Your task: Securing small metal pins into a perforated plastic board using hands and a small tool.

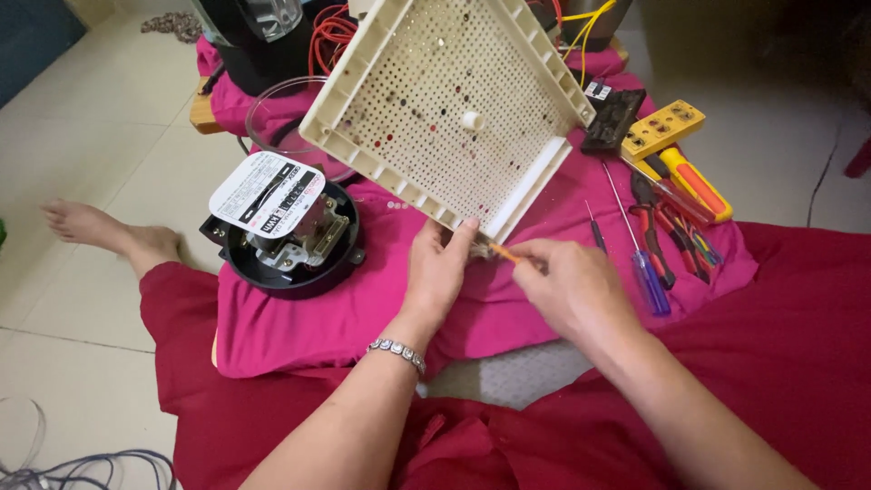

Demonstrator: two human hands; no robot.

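- Pale tiled floor (pixel 109 163), with a bright pink cloth (pixel 363 308) spread over a low surface as the work area. The person sits right up against it in dark red clothing, one bare foot (pixel 100 231) out to the side on the tiles.
- Left hand (pixel 437 272) is pinched onto the lower corner of a cream perforated tray (pixel 449 100), holding it tilted up off the cloth. There's a beaded bracelet (pixel 396 351) on that wrist.
- Right hand (pixel 572 289) has its fingers closed around a thin orange-handled tool (pixel 504 253), tip pointing at that same tray corner, just beside the left fingertips. Can't make out the tip itself, too small.
- Left of the hands, a round black meter (pixel 288 238) with its cover off sits on the cloth, white label plate on top.
- Right side is the tool pile: a blue-handled screwdriver (pixel 650 279), red-handled pliers (pixel 655 227), a yellow and orange tool (pixel 694 186) and a black comb-like block (pixel 613 119).
- Red wires (pixel 331 36) are bunched at the back, and a loose grey cable (pixel 82 467) lies on the floor bottom left.
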